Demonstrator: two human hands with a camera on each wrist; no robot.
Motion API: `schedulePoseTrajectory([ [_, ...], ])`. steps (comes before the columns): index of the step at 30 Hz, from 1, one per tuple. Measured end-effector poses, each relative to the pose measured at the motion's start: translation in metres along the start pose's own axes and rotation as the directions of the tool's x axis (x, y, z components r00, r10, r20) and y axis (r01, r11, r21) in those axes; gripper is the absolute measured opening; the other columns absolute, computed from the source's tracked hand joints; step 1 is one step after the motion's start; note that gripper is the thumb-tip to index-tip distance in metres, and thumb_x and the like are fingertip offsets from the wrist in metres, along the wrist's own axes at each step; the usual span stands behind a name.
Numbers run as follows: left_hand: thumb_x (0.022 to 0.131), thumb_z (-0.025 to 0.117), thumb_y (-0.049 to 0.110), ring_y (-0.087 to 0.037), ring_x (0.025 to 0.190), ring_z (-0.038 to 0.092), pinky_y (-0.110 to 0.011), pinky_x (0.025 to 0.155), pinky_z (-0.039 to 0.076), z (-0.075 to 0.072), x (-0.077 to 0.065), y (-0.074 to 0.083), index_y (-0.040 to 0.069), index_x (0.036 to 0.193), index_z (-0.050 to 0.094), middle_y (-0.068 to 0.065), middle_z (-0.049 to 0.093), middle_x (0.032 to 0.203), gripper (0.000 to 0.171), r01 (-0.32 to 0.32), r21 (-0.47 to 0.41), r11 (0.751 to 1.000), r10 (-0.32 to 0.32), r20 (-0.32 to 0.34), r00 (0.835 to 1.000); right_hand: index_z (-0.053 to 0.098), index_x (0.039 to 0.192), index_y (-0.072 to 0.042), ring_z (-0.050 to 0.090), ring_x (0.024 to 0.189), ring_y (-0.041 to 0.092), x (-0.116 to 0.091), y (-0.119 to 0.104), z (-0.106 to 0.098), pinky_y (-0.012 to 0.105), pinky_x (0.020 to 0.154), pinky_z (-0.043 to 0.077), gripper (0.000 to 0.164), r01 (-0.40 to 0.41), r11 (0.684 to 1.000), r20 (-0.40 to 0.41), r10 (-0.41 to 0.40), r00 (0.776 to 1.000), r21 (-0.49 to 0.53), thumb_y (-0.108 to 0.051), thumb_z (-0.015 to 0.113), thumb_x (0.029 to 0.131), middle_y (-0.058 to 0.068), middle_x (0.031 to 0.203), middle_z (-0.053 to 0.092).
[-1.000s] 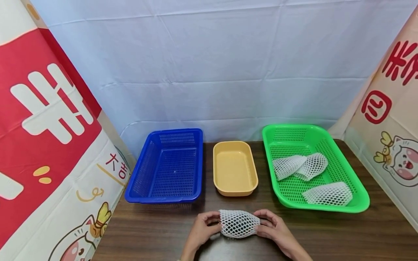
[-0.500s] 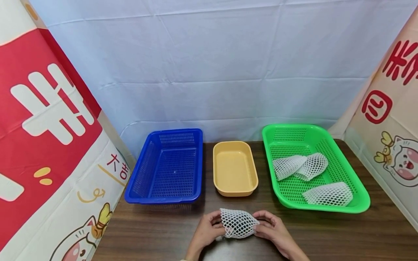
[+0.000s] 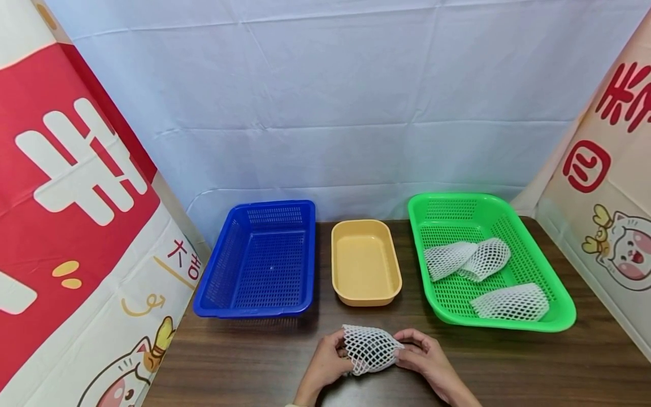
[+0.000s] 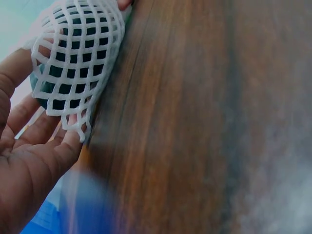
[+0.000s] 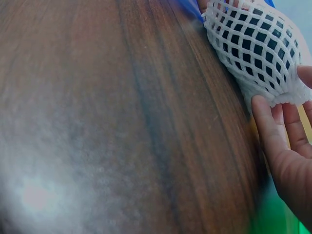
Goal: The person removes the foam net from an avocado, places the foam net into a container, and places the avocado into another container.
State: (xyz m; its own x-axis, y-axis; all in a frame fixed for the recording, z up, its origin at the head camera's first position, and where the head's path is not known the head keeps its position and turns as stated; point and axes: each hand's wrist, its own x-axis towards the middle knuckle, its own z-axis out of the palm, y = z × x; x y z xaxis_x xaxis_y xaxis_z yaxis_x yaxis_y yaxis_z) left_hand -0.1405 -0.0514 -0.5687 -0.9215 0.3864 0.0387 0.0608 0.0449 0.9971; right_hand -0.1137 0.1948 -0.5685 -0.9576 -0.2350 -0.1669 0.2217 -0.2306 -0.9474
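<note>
A white foam net sleeve (image 3: 373, 349) lies sideways between the two hands near the front of the table. Through its mesh, in the left wrist view, a dark rounded object (image 4: 57, 84) shows inside; its kind is hidden by the netting. My left hand (image 3: 326, 362) holds the wide, loose-edged left end, with fingertips at and partly under the mesh (image 4: 80, 53). The gathered right end of the net (image 5: 256, 46) is pinched by my right hand (image 3: 426, 360), its thumb and fingers on either side.
Behind the hands stand a blue plastic basket (image 3: 305, 302) at left, a yellow tray (image 3: 363, 265) in the middle and a green basket (image 3: 561, 316) at right. The green one holds three white foam nets (image 3: 513, 302). A pale cloth (image 3: 325, 113) hangs behind the wooden table (image 3: 244, 362).
My left hand has shifted slightly right along the net, and its fingers have moved at the open end, where the lower edge now hangs looser. The right hand has barely moved.
</note>
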Motion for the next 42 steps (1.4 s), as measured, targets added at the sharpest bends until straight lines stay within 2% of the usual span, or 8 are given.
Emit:
schedulePoseTrajectory([
  [6,0.061,0.071,-0.018,-0.006,0.073,0.059,-0.02,0.06,0.049,0.001,0.0,0.002,0.004,0.101,0.066,0.003,0.066,0.09,0.046,0.026,0.077,0.997,-0.025,-0.017,1.0,0.053,0.115,0.014,0.063,0.089,0.015,0.0,0.0,-0.001,0.034,0.078,0.055,0.031,-0.019,1.0,-0.021,0.019,1.0,-0.01,0.002,0.065,0.088,0.011,0.103,0.06],
  [11,0.063,0.075,-0.015,-0.006,0.078,0.061,-0.022,0.067,0.051,0.001,0.0,0.0,0.005,0.101,0.068,0.004,0.066,0.092,0.044,0.027,0.09,0.996,-0.026,-0.012,1.0,0.054,0.113,0.014,0.064,0.088,0.015,0.0,0.0,-0.001,0.034,0.077,0.055,0.03,-0.024,0.999,-0.035,0.023,0.999,-0.026,0.002,0.066,0.088,0.011,0.102,0.06],
  [22,0.063,0.081,-0.007,-0.005,0.073,0.058,-0.02,0.063,0.049,-0.002,-0.003,0.0,0.007,0.098,0.069,0.007,0.065,0.084,0.04,-0.034,0.142,0.989,0.038,-0.027,0.999,0.057,0.107,0.016,0.065,0.08,0.013,0.0,-0.002,-0.002,0.033,0.07,0.056,0.03,0.032,0.992,-0.081,-0.042,0.996,-0.118,0.0,0.07,0.085,0.012,0.091,0.065],
  [29,0.06,0.076,-0.009,-0.007,0.081,0.061,-0.024,0.072,0.052,-0.004,-0.003,0.002,0.004,0.108,0.068,0.001,0.067,0.095,0.05,0.003,0.177,0.984,0.002,-0.027,1.0,0.06,0.105,0.011,0.066,0.081,0.017,-0.002,-0.008,-0.008,0.036,0.073,0.056,0.028,0.004,0.991,-0.141,-0.024,0.99,-0.136,-0.002,0.072,0.084,0.014,0.091,0.064],
  [35,0.063,0.082,-0.004,-0.009,0.088,0.062,-0.023,0.075,0.052,-0.01,-0.004,0.0,-0.002,0.116,0.065,-0.008,0.068,0.103,0.055,0.011,0.125,0.992,-0.006,-0.04,0.999,0.06,0.105,0.014,0.066,0.082,0.016,-0.004,-0.01,-0.012,0.034,0.073,0.056,0.028,0.022,0.987,-0.142,-0.044,0.989,-0.157,0.0,0.072,0.084,0.014,0.091,0.065],
  [39,0.067,0.086,0.001,-0.011,0.092,0.062,-0.025,0.075,0.053,-0.015,-0.005,-0.003,0.002,0.115,0.067,-0.007,0.068,0.106,0.052,-0.016,0.092,0.996,0.019,-0.035,0.999,0.062,0.105,0.012,0.066,0.082,0.016,-0.004,-0.011,-0.015,0.034,0.073,0.056,0.028,-0.008,0.988,-0.192,-0.022,0.981,-0.155,-0.001,0.073,0.083,0.013,0.091,0.066],
  [42,0.068,0.088,0.005,-0.012,0.096,0.062,-0.025,0.077,0.053,-0.018,-0.006,-0.004,0.006,0.115,0.069,-0.004,0.068,0.109,0.051,-0.008,0.077,0.997,0.011,-0.03,1.0,0.061,0.106,0.012,0.065,0.081,0.016,-0.004,-0.011,-0.016,0.033,0.073,0.056,0.029,-0.021,0.985,-0.207,-0.015,0.978,-0.171,-0.001,0.073,0.083,0.013,0.092,0.065],
])
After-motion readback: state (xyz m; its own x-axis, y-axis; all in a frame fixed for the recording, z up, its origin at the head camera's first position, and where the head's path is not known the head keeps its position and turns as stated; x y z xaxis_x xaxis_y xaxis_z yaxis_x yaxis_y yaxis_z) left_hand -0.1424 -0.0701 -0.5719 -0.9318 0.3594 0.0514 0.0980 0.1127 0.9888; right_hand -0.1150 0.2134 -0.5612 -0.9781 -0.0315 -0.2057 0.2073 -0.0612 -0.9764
